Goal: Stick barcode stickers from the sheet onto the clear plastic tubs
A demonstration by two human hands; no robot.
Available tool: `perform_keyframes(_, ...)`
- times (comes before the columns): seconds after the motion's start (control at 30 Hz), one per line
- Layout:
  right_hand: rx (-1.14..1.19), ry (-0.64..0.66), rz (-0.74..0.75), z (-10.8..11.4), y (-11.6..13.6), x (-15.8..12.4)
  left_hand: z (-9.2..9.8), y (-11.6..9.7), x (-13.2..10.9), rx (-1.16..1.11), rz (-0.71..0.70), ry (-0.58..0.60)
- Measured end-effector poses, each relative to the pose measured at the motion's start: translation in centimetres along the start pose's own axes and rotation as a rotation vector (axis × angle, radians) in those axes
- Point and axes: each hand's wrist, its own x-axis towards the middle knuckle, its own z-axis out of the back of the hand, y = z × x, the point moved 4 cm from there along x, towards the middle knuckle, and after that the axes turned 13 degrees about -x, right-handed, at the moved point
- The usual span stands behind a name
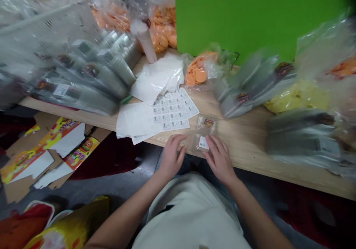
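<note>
**Left hand [172, 156] and right hand [219, 160] flank a clear plastic packet [204, 134]**

The two hands are apart, with the packet nearer the right one. The right fingertips [213, 142] lie on the packet's lower right part, but the view does not show whether they grip it. The left hand is curved, open and empty, and its fingers rest on the wooden table [244, 145] just left of the packet.

The packet lies flat near the table's front edge. It carries a small round logo sticker [208, 123] and a white label [203, 143].

Just beyond the left hand lies a sheet of small printed labels [172, 111], partly over loose white paper [136, 124]. Folded white plastic film [155, 78] lies farther back. Behind it are a bag of orange discs [196, 72] and a green board [250, 15]. Blurred stacks of plastic-wrapped packets [80, 78] fill the table's left side, and similar stacks [256, 85] sit on the right. Flattened printed cardboard [52, 148] lies on the floor at the left.
</note>
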Motion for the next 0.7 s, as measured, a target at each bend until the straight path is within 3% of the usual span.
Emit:
perform_keyframes(0.07,0.087,-0.069,-0.004,1.2,0.2,0.4,0.9,-0.4,0.9,-0.234,0.216,-0.059)
perform_keyframes(0.2,0.156,-0.184,-0.002,3.2,1.2,0.9,-0.9,-1.5,1.9,-0.920,0.681,0.252)
perform_keyframes(0.27,0.108,-0.189,0.029,4.1,1.5,0.7,-2.2,-2.3,1.9,-1.080,0.764,0.337)
perform_keyframes(0.37,-0.021,-0.131,0.111,6.4,0.0,-0.6,-4.3,-3.7,1.9,-0.987,0.681,0.389)
perform_keyframes(0.43,-0.110,-0.101,0.109,9.1,-3.1,-1.8,-5.5,-4.7,2.0,-0.748,0.498,0.419)
perform_keyframes(0.53,-0.287,-0.220,-0.079,14.8,-10.9,-3.8,-6.4,-5.7,2.4,-0.449,0.222,0.387)
perform_keyframes(0.6,-0.393,-0.246,-0.167,17.9,-16.6,-4.7,-6.6,-5.3,2.5,-0.415,0.220,0.393)
perform_keyframes(0.7,-0.236,-0.026,-0.194,19.0,-23.4,-5.5,-5.6,-3.5,1.7,-0.421,0.335,0.372)
